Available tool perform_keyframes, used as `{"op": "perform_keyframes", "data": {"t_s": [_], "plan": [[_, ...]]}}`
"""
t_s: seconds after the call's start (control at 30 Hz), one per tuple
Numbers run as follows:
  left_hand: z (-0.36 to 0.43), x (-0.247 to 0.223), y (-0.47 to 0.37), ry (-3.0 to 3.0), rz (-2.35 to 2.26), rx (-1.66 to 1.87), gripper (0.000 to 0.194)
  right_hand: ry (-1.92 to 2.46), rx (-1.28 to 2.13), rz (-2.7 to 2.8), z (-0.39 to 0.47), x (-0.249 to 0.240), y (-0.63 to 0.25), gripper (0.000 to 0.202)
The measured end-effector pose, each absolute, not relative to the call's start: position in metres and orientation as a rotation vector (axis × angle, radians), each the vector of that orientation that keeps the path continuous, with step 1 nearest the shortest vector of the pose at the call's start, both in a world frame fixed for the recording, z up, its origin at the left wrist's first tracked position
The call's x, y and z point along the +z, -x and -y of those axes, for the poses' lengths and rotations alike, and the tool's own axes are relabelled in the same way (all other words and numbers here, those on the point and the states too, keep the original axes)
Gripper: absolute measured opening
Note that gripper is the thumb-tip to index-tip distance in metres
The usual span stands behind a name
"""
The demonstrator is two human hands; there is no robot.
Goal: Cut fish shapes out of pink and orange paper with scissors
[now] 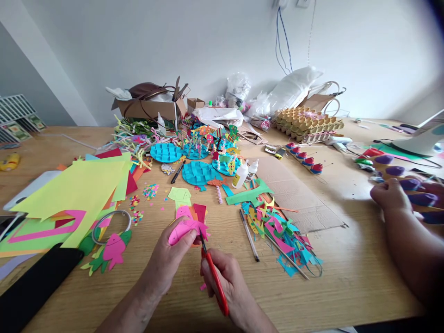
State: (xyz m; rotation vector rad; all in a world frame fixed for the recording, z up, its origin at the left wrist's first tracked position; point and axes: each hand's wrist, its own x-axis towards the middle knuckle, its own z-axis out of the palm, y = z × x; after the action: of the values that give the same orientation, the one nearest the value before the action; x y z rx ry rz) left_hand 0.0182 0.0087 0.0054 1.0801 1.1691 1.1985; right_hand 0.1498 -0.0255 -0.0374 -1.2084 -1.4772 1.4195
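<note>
The left hand [162,253] pinches a pink paper fish [179,232] between thumb and fingers, above the wooden counter [298,307]. The right hand [229,276] is closed around red-handled scissors [218,283], their dark blades at the fish's tail end. The paper looks light and thin, likely to bend or crease under a hard squeeze; the broad body seems the best place to hold it, with fingertips clear of the blades. The scissors look stiff, best held by their loops.

Just beyond are green, red and orange paper pieces. To the right lie a pen [249,235] and bright paper scraps [279,231]; to the left, large yellow sheets [86,185]. Farther off stand white glue bottles [240,175] beside blue discs [199,173]. At far right, another person's hand [391,196] is near purple-painted egg-carton cups [421,199].
</note>
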Motion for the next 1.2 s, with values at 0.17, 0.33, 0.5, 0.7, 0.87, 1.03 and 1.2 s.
{"op": "perform_keyframes", "data": {"t_s": [0.17,0.33,0.5,0.7,0.87,1.03,1.2], "plan": [[-0.011,0.013,-0.014,-1.2,-1.138,1.094,0.013,1.182,1.441,1.513,0.026,-0.038,-0.156,0.04],[-0.011,0.015,-0.013,-1.139,-1.074,1.1,0.011,1.157,1.478,1.496,0.029,-0.034,-0.157,0.037],[-0.009,0.013,-0.013,-1.117,-1.047,1.115,0.01,1.148,1.536,1.484,0.028,-0.029,-0.157,0.035],[-0.01,0.012,-0.007,-1.153,-1.032,1.08,0.011,1.162,1.513,1.537,0.028,-0.027,-0.159,0.028],[-0.01,0.009,-0.005,-1.201,-0.996,1.048,0.011,1.177,1.527,1.551,0.028,-0.025,-0.16,0.027],[-0.011,0.008,-0.004,-1.203,-0.994,1.034,0.011,1.176,1.493,1.573,0.027,-0.026,-0.161,0.029],[-0.012,0.008,-0.003,-1.226,-1.004,1.005,0.011,1.174,1.474,1.603,0.026,-0.028,-0.162,0.03]]}}
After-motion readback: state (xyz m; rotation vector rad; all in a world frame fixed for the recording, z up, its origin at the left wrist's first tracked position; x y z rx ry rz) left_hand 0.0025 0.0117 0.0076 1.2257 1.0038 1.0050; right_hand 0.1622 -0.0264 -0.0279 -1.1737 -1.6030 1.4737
